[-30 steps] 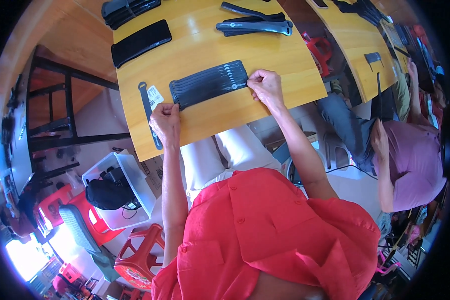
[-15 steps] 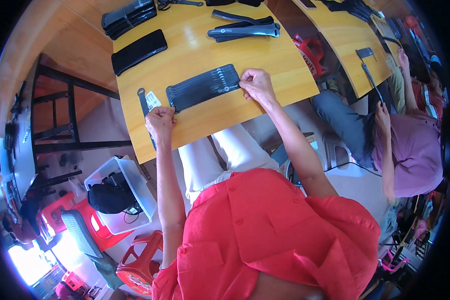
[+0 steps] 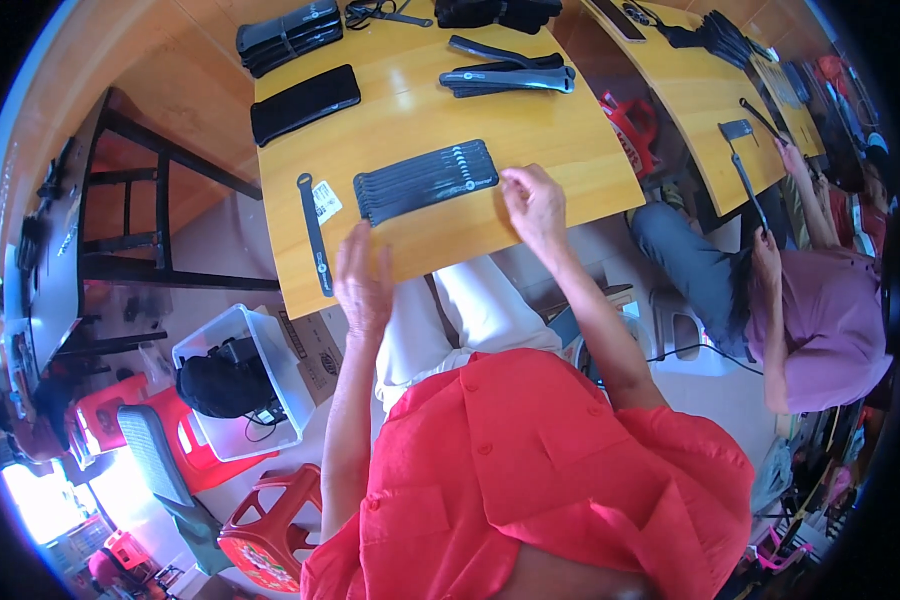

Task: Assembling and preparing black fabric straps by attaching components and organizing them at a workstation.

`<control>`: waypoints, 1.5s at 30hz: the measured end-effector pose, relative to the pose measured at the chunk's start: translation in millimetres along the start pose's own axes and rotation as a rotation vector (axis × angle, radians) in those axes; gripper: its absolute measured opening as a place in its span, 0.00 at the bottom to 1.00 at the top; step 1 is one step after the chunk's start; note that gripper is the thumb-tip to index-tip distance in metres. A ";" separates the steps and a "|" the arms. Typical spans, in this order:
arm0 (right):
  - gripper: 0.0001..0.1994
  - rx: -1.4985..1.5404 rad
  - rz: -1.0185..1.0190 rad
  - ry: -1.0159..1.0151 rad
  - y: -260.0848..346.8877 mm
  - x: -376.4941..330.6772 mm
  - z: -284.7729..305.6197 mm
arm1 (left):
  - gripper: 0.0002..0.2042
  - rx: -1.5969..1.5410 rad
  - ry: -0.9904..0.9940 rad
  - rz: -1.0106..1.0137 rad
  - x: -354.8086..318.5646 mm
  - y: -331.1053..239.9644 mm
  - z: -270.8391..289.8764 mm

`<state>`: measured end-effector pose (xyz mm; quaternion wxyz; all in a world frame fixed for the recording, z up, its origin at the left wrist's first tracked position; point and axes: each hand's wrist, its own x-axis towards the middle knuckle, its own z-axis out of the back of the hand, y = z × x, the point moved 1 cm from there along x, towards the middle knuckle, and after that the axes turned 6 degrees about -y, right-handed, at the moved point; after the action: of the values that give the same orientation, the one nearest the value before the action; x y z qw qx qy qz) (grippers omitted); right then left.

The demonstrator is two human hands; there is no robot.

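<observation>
Head view: a fanned stack of black straps [image 3: 420, 186] is laid on the yellow wooden table [image 3: 410, 122]. The blurred fingers of the left hand [image 3: 363, 282] are spread apart near its front left corner; those of the right hand [image 3: 537, 212] are curled beside its right end, and whether thumb and forefinger meet cannot be told. The stack is judged light, pliable and liable to slide apart; both short ends are best pinched.

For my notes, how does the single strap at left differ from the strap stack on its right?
The single strap is one narrow band; the strap stack spreads wider. The single strap runs nearly front to back, while the strap stack slants crosswise. Both are dark with pale printing and rest on the table.
</observation>
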<state>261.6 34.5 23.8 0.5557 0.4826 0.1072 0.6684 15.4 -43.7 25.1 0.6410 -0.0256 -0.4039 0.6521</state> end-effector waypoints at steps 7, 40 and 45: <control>0.24 -0.191 0.325 0.312 33.5 -28.9 -16.6 | 0.39 0.204 0.372 -0.265 -1.9 -29.5 -25.0; 0.32 -0.358 0.366 0.499 24.1 -9.9 -41.2 | 0.43 0.274 0.352 -0.259 21.8 -21.0 -47.7; 0.33 -0.389 0.376 0.532 18.4 -5.4 -46.8 | 0.44 0.284 0.383 -0.261 27.2 -15.0 -51.5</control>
<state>213.6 41.8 9.5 0.4573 0.1891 0.0285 0.8685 51.1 2.8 12.0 0.7815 -0.0058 -0.1796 0.5975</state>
